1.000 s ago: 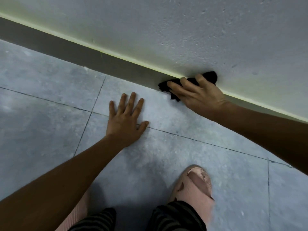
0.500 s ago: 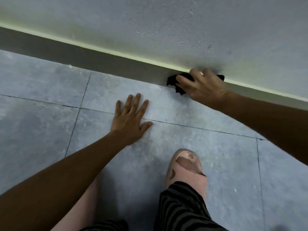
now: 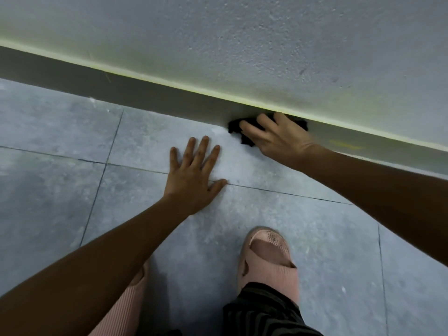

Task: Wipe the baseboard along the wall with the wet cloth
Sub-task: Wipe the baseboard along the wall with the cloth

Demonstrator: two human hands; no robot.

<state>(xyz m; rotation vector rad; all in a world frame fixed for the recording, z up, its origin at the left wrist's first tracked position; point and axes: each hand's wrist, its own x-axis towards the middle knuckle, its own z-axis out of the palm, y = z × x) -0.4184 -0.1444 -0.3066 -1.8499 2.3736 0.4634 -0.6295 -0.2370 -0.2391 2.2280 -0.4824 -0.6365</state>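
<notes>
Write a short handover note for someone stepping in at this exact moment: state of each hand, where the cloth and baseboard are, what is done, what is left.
Right hand: pressing the black cloth against the grey baseboard.
Left hand: empty, flat on the floor tile as a brace.
Done: cannot tell which stretch is already clean; no wet mark shows.
Left: keep wiping along the baseboard, probably leftward, shifting the bracing hand along with it.

cloth (image 3: 244,133): black
baseboard (image 3: 145,88): dark grey, pale yellow-green strip along its top edge
wall (image 3: 242,44): speckled grey-white
floor (image 3: 60,190): mottled blue-grey tiles, dark grout lines
slipper (image 3: 269,265): pink
trouser leg (image 3: 264,314): black, grey stripes
</notes>
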